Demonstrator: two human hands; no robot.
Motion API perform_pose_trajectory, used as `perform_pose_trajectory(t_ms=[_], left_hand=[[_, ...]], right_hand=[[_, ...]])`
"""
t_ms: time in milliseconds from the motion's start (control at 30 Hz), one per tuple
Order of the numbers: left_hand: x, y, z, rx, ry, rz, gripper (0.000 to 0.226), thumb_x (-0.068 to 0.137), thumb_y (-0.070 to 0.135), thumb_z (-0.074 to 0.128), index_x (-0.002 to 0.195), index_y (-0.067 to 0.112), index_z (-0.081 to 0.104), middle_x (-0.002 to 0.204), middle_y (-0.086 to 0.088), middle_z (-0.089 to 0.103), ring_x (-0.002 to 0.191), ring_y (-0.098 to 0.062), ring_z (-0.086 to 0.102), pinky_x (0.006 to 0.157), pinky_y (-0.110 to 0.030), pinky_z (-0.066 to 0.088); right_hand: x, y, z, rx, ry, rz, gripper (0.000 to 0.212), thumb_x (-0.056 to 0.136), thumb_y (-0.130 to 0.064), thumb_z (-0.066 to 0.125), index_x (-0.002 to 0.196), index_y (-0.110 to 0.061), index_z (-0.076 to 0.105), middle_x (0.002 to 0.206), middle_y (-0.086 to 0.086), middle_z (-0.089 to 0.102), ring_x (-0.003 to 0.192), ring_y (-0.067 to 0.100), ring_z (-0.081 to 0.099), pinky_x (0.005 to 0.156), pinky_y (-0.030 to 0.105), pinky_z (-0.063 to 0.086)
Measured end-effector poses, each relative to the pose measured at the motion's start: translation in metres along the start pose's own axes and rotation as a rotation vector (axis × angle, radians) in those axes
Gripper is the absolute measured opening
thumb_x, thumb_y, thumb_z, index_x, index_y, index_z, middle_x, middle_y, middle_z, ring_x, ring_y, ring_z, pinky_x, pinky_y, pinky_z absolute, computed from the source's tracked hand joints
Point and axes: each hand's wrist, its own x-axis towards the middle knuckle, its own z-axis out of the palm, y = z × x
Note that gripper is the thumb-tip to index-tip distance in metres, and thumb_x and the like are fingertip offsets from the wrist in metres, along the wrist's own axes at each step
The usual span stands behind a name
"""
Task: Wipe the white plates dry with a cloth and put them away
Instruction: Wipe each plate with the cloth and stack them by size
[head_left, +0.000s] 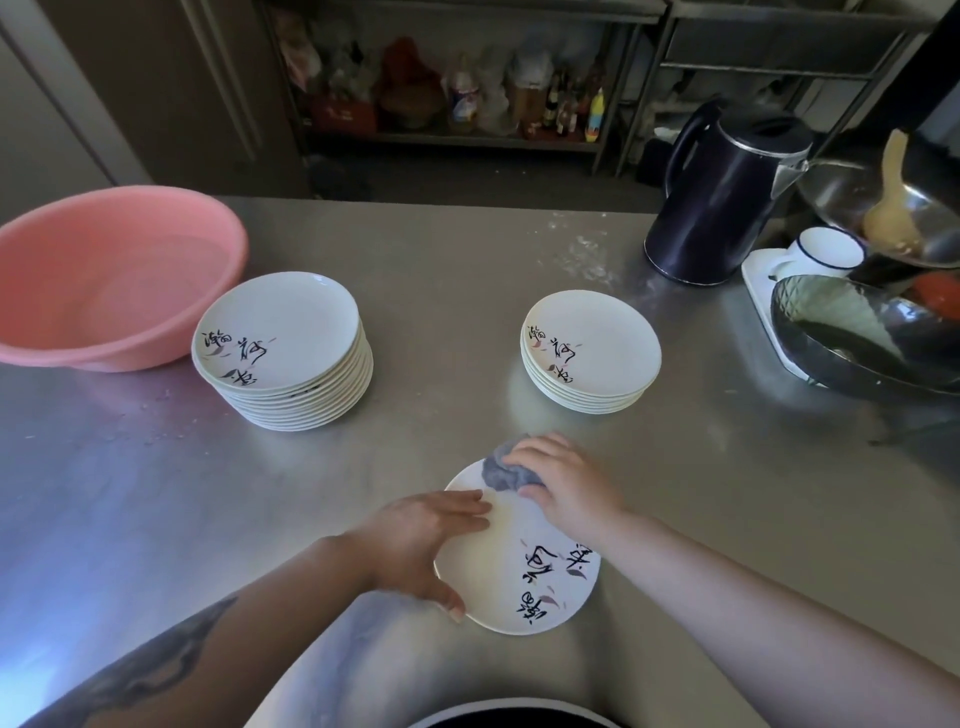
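A white plate with black brush lettering is near the table's front edge. My left hand grips its left rim, fingers on top and thumb at the near edge. My right hand holds a bunched grey cloth against the plate's far part. A tall stack of white plates stands at the left. A shorter stack of white plates stands at the right.
A pink basin sits at the far left of the steel table. At the right are a dark kettle, a white mug, a dark glass bowl and a metal bowl with a wooden spoon.
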Motion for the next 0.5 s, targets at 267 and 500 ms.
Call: perform_pose_trajectory(t_ms=[267, 500], left_hand=[[-0.005, -0.005, 0.019, -0.009, 0.114, 0.017, 0.089, 0.059, 0.09, 0.045, 0.119, 0.029, 0.071, 0.13, 0.011, 0.064, 0.118, -0.006, 0.061, 0.093, -0.027, 0.052], [-0.01, 0.008, 0.039, 0.018, 0.23, -0.063, 0.093, 0.067, 0.091, 0.045, 0.118, 0.019, 0.071, 0.13, 0.0, 0.065, 0.116, -0.016, 0.065, 0.092, -0.039, 0.055]], right_hand=[[0.003, -0.001, 0.017, -0.189, 0.001, -0.093, 0.044, 0.056, -0.002, 0.084, 0.095, -0.02, 0.072, 0.094, -0.009, 0.067, 0.09, 0.019, 0.062, 0.072, 0.03, 0.051], [-0.031, 0.025, 0.012, -0.134, 0.006, 0.127, 0.042, 0.067, 0.01, 0.065, 0.101, -0.015, 0.067, 0.107, -0.009, 0.063, 0.106, 0.014, 0.044, 0.072, 0.023, 0.045]])
